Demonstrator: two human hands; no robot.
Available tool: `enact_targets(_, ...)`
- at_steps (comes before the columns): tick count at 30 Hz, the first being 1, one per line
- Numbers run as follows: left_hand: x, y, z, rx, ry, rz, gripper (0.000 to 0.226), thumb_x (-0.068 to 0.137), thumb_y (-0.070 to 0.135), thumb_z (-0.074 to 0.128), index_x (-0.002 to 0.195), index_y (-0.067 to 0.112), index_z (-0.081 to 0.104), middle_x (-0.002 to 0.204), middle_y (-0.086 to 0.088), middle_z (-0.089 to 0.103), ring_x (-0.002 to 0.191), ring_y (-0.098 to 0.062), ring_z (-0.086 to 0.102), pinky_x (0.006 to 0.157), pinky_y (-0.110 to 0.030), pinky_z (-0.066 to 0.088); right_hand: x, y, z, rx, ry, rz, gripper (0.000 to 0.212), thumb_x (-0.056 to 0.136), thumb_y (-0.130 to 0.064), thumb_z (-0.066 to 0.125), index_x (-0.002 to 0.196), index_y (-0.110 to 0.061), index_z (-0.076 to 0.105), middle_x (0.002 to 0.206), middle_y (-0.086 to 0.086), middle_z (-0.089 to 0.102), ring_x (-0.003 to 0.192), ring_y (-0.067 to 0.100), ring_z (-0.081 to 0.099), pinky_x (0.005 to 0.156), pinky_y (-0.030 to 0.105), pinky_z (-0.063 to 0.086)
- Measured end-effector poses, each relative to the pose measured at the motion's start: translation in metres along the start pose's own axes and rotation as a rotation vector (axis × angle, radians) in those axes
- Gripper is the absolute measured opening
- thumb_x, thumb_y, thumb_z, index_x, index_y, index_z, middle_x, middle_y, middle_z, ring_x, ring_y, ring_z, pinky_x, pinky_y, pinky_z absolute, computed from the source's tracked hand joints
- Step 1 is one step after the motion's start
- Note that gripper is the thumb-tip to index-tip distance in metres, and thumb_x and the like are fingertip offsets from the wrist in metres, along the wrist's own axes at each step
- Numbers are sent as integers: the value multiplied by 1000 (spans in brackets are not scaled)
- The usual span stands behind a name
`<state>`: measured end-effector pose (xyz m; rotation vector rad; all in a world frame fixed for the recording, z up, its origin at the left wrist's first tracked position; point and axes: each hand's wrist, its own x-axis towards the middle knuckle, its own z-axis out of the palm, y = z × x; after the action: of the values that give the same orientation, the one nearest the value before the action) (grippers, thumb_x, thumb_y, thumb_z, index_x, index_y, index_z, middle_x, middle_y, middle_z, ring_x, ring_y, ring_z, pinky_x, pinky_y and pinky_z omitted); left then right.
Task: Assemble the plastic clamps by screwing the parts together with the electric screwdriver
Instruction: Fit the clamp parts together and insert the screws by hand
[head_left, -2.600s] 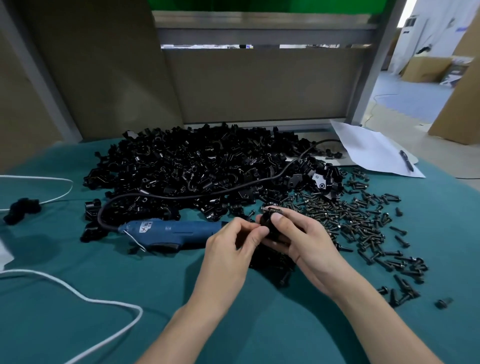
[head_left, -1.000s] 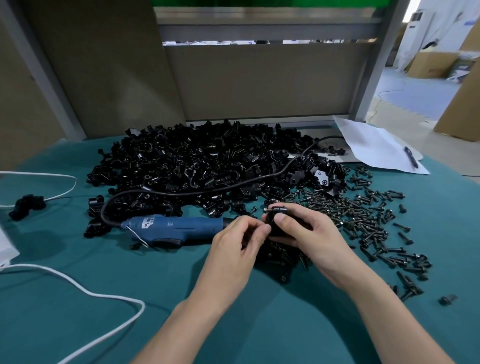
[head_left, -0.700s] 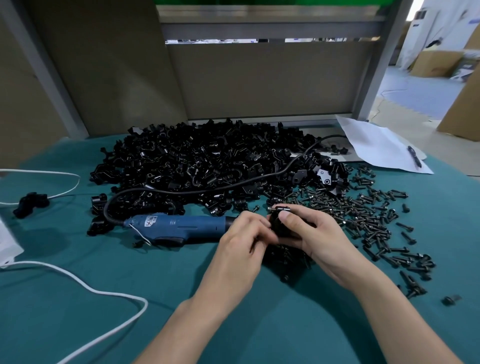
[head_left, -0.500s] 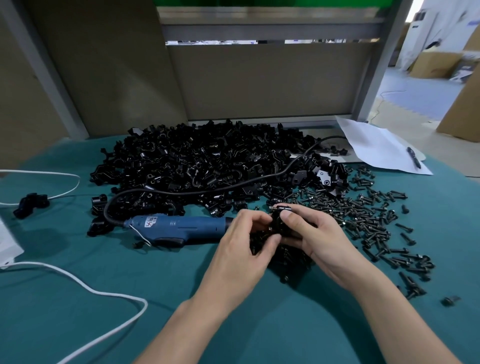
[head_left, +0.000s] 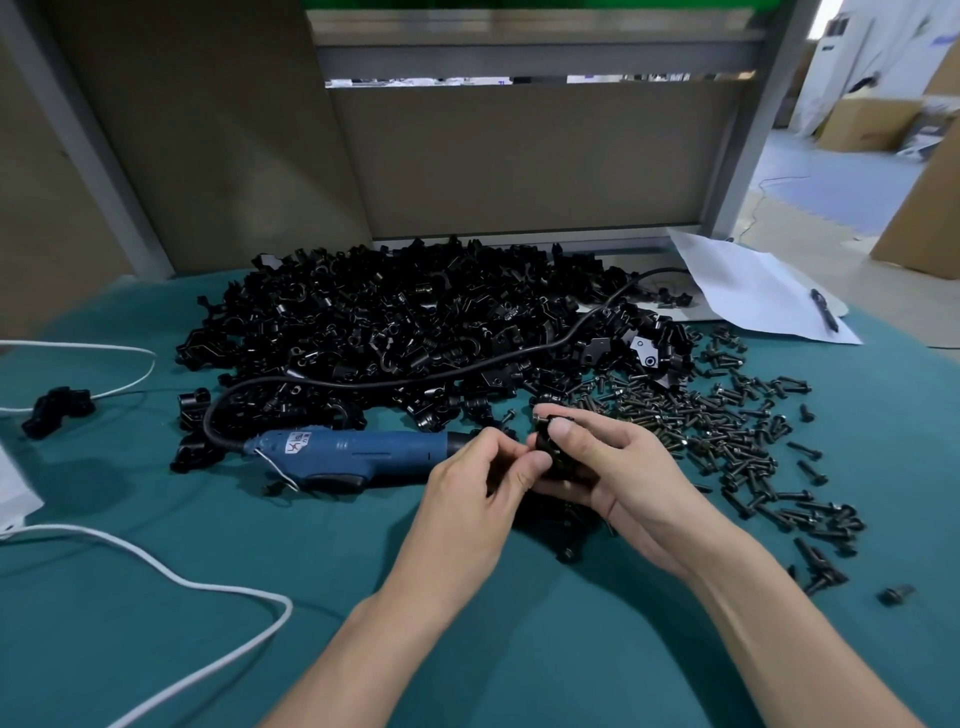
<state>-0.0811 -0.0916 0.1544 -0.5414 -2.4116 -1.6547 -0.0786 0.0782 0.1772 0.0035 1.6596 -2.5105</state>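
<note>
Near centre, the left hand (head_left: 478, 486) has closed in, fingertips (head_left: 535, 461) now pinching the black clamp (head_left: 557, 457) that the right hand (head_left: 623, 470) grips, so the parts are likely being fitted by hand before driving, the electric screwdriver (head_left: 358, 454) lying idle just left on the green cloth (head_left: 156, 623), screws (head_left: 701, 431) right, parts heap (head_left: 405, 332) and beige partition (head_left: 519, 166) beyond.

At the centre of the frame the right hand (head_left: 623, 470) gripped a black clamp (head_left: 557, 458), thumb on top, while the left hand (head_left: 475, 491) pinched its left side. Just left of them the blue electric screwdriver (head_left: 358, 453) lay on the teal table cover (head_left: 156, 623), its black cord (head_left: 467, 367) crossing the pile of clamp parts (head_left: 395, 317) above. Loose screws (head_left: 727, 426) were scattered at the right. A white cable (head_left: 208, 587) looped at lower left, and a paper sheet (head_left: 748, 286) with a pen (head_left: 825, 309) lay at upper right.
</note>
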Motion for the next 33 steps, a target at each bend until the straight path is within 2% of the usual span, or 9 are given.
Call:
enact_targets(3,-1,0,0,22,-19,24,29,91,57,57,88,29,63,90,18,69,91,-6,63,75,-20,46,0,0,-1,3,-5,20,32,74,-25,82,104,-13,81,98,17,77,92,23,77,76,35,63)
enact_targets(7,-1,-3,1,91,-52,78,11,98,37,62,99,26,65,102,25,64,101,1,60,78,-9,41,0,1,-2,0,26,31,24,77,-22,80,98,-11,83,95,16,77,87,21,76,74,34,63)
enact_targets(10,-2,-3,1,92,-63,96,3,99,30,65,102,30,65,103,25,63,100,1,60,80,-8,41,1,1,-3,-24,26,7,25,76,-24,81,98,-12,82,96,13,77,91,21,76,74,33,63)
enact_targets(15,-2,-1,1,61,-34,38,21,95,56,55,105,38,61,102,21,66,100,-3,63,83,-21,49,1,-2,-3,-73,59,-50,36,70,-31,85,102,-15,82,101,17,77,98,27,76,77,34,63)
enact_targets(18,-2,-2,0,141,-71,26,30,98,59,49,101,33,63,99,18,66,100,-6,62,85,-36,52,-1,-3,-3,-218,67,-107,28,75,-30,85,102,-23,81,103,18,76,99,26,76,80,33,63)
enact_targets(21,-3,-2,0,145,-89,3,33,98,58,47,103,31,65,100,17,68,103,-9,62,86,-41,52,-5,-4,-4,-463,43,-201,20,89,-21,80,104,-35,78,101,7,78,96,21,77,81,27,62)
enact_targets(24,-4,0,0,120,-89,-21,35,94,63,47,100,33,66,99,19,70,104,-10,63,86,-42,52,-8,-7,-5,-647,43,-268,22,90,-28,79,103,-45,75,97,-7,79,93,11,74,82,22,60)
enact_targets(28,-5,-1,-1,82,-75,-13,6,99,38,62,96,36,66,99,22,70,105,-7,62,88,-39,52,-9,-6,-1,-566,25,-226,19,86,-35,80,104,-41,76,99,-2,79,95,16,76,84,28,62)
enact_targets(33,-5,2,1,138,-33,127,21,93,9,67,92,27,57,98,17,58,101,-9,58,84,-23,46,-5,-2,2,-257,21,-103,29,74,-35,81,102,-26,81,98,8,78,98,22,75,82,36,63)
